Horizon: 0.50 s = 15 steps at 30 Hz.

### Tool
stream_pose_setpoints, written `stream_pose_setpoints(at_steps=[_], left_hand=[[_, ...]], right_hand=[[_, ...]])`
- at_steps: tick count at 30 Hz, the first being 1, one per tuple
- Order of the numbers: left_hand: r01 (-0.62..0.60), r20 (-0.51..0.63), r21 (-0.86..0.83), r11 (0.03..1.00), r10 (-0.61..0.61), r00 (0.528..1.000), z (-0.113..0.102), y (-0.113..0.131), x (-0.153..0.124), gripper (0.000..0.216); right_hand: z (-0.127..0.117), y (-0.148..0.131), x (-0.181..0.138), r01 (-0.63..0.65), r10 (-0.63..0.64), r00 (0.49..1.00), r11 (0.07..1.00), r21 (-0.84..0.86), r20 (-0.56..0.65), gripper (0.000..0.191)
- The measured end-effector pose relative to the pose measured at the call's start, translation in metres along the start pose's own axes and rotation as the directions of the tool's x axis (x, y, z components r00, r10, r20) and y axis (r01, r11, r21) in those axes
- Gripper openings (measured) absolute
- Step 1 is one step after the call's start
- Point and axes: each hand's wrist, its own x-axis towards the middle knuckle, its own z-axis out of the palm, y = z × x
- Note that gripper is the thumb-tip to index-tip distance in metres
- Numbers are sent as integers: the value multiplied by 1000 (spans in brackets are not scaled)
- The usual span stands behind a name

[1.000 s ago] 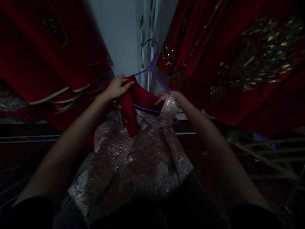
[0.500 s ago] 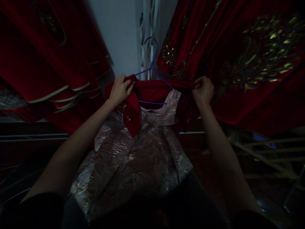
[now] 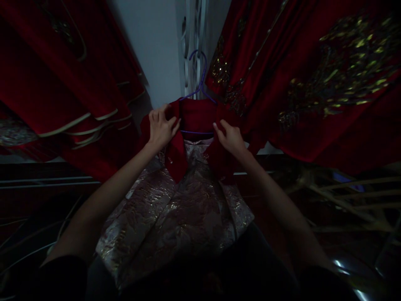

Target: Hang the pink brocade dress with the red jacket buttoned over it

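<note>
A shiny pale patterned dress hangs on a purple wire hanger straight in front of me. Over its shoulders lies a red shawl-like garment with small beaded trim, one panel falling down each side of the neckline. My left hand pinches the red cloth at the left shoulder, thumb and fingers closed on it. On the opposite shoulder, my right hand grips the other red panel near the collar. The hanger's lower bar shows between the two panels; the dress's shoulder straps are covered.
Red garments hang on the left, and red cloth with gold sequins hangs on the right. The hanger hooks on a pale metal lattice beside a pale wall panel. A wooden rack stands low at right. The light is dim.
My right hand has moved inward and slightly down, bringing the red cloth over the dress's right shoulder, which was bare before. My left hand has barely shifted.
</note>
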Motion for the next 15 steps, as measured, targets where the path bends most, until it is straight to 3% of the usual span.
stream_pose_setpoints(at_steps=[3, 6, 11, 15], left_hand=[[-14, 143, 24, 1000, 11, 990, -3, 12, -17, 28], [-59, 285, -91, 994, 83, 955, 6, 28, -28, 20], [-10, 208, -345, 938, 87, 974, 20, 43, -36, 21], [108, 150, -494, 863, -38, 988, 21, 44, -38, 25]], right_hand=[[21, -13, 7, 121, -121, 993, 991, 63, -4, 39], [42, -31, 10, 219, -228, 973, 960, 172, 38, 36], [52, -43, 3, 175, -207, 976, 934, 311, 72, 30], [46, -42, -7, 105, -144, 984, 946, 306, 108, 22]])
